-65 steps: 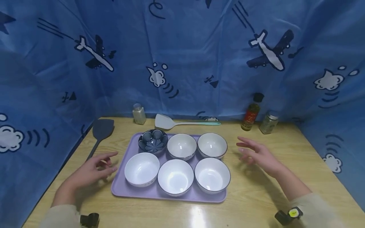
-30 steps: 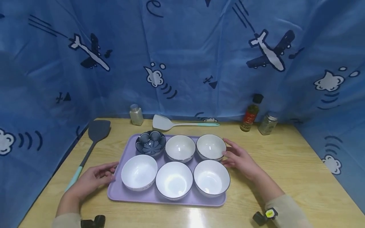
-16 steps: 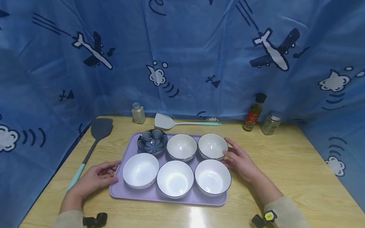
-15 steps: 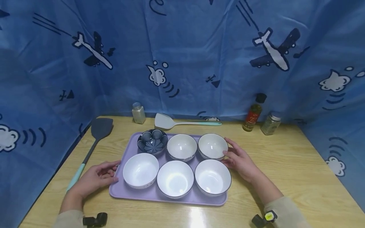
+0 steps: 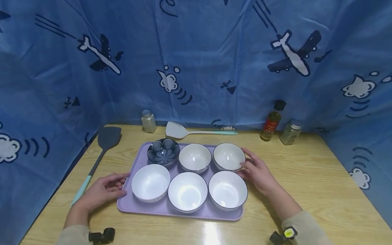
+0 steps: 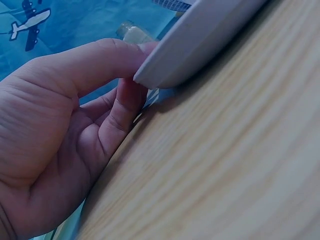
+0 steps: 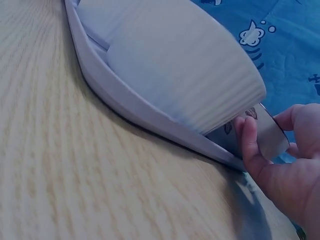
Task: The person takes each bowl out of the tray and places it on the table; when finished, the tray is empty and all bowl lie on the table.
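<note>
A lilac tray [image 5: 134, 204] carries several bowls. At its left rim my left hand [image 5: 102, 190] pinches the edge; the left wrist view shows the thumb on the tray's rim [image 6: 172, 60] and the other fingers curled below. My right hand [image 5: 257, 172] holds the back right white bowl [image 5: 228, 154], thumb at the rim and fingers against the outside. Close beside it, in front, sits another white bowl [image 5: 228, 190]. The rest are a dark blue patterned bowl [image 5: 163, 154], a white bowl [image 5: 195, 157] at back middle, and two white bowls [image 5: 151, 183] in front.
A dark spatula [image 5: 108, 139] lies left of the tray, its mint handle beside my left wrist. Behind the tray are a white spatula [image 5: 177, 131] and a small jar [image 5: 148, 121]. A sauce bottle [image 5: 270, 125] and a spice jar [image 5: 291, 132] stand at back right.
Both hands have come in from the sides: the left took hold of the tray's edge, the right the back right bowl. Over the last half second they have stayed almost still.
</note>
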`<state>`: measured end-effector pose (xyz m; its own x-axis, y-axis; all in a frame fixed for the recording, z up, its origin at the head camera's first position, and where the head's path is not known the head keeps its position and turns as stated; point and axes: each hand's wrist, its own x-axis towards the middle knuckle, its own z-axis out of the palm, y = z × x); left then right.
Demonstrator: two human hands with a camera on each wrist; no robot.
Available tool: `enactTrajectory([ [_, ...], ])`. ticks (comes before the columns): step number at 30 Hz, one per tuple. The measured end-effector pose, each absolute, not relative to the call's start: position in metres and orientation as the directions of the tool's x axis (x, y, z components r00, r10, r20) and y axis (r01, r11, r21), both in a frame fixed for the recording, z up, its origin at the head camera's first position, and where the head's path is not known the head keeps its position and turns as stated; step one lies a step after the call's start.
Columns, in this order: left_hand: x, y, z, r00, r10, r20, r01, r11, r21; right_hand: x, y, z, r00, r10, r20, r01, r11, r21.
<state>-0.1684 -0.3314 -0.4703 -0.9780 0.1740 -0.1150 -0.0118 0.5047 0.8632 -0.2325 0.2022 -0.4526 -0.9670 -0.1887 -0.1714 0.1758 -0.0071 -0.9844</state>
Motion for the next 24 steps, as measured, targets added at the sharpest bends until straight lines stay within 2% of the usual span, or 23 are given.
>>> enactTrajectory([
  [14, -0.167, -0.331, -0.469, -0.980, 0.142, -0.141, -0.042, 0.542, 0.839, -0.240, 0.218, -0.440, -0.978, -0.181, -0.099, 0.120, -0.104, -0.987],
  [24, -0.169, -0.329, -0.469, -0.978, 0.147, -0.145, -0.045, 0.533, 0.845, -0.243, 0.250, -0.432, -0.991, -0.089, -0.100, 0.113, -0.146, -0.983],
])
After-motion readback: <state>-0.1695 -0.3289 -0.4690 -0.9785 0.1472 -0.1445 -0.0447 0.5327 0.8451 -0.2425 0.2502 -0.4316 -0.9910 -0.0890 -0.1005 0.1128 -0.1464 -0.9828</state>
